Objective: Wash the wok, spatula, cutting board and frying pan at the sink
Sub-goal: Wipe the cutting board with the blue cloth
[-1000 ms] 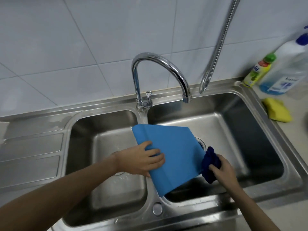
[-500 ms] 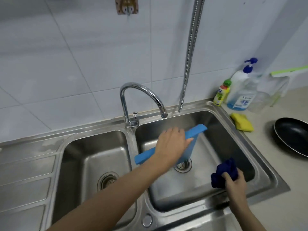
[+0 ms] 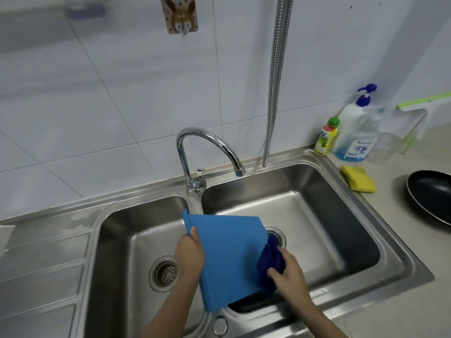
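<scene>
A blue cutting board is held flat-side up over the divider of the double steel sink. My left hand grips its left edge, thumb on top. My right hand clutches a dark blue cloth and presses it against the board's right edge. A black frying pan sits on the counter at the far right, partly cut off by the frame. No wok or spatula is in view.
The curved faucet stands behind the divider, no water running. A metal hose hangs down the tiled wall. A yellow sponge, a small green-capped bottle and a pump soap bottle sit at the sink's back right corner.
The board has been turned from edge-on back to face-up and moved left over the divider. My right hand brought the cloth from the sink's front rim up against the board.
</scene>
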A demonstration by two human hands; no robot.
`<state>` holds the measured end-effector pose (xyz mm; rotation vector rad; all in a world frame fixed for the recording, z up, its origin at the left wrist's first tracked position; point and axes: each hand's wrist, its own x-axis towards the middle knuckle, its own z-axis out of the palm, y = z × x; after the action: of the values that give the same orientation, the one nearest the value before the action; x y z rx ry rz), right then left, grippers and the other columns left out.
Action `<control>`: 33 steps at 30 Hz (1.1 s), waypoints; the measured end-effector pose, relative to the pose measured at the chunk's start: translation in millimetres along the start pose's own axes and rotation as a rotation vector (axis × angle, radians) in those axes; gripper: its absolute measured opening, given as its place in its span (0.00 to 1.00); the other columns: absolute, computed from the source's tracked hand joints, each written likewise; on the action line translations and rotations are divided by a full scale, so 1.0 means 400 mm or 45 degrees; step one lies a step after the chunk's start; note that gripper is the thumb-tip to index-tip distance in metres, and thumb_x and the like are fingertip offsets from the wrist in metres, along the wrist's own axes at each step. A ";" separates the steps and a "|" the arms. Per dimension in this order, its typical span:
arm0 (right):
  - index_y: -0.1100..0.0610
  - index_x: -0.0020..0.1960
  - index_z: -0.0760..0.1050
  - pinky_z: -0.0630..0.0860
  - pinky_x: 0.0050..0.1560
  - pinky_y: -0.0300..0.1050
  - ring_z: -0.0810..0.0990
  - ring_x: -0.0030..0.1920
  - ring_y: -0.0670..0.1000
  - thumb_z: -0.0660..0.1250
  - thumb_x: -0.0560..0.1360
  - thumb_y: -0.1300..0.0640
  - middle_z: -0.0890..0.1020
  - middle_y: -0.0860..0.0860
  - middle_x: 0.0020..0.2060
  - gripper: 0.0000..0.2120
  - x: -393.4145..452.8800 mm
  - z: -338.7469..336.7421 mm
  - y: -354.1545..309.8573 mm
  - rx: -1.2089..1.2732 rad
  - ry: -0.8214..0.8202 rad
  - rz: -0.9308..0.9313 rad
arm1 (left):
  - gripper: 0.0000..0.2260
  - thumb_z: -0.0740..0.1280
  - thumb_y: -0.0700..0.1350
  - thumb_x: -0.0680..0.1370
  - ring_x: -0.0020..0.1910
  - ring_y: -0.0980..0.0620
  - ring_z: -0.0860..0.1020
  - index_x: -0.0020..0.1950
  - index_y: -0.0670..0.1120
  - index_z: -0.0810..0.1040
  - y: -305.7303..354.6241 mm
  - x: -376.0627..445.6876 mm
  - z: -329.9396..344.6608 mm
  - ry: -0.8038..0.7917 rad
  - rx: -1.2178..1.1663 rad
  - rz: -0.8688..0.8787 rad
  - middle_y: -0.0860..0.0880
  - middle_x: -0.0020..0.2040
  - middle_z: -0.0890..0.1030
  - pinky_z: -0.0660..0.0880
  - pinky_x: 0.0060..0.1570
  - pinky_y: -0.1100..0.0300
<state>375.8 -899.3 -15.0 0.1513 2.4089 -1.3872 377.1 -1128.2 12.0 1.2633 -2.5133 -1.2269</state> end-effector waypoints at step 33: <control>0.50 0.65 0.71 0.74 0.51 0.46 0.76 0.55 0.51 0.54 0.76 0.43 0.76 0.50 0.59 0.21 0.094 0.274 0.034 -0.717 0.036 -0.551 | 0.22 0.68 0.29 0.71 0.75 0.41 0.57 0.65 0.34 0.72 -0.061 0.088 0.102 0.029 0.724 0.950 0.35 0.72 0.66 0.59 0.72 0.46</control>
<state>371.9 -988.8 -89.5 -0.5200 2.8576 -0.7898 353.9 -1135.8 -41.9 0.2610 -2.9653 -0.3437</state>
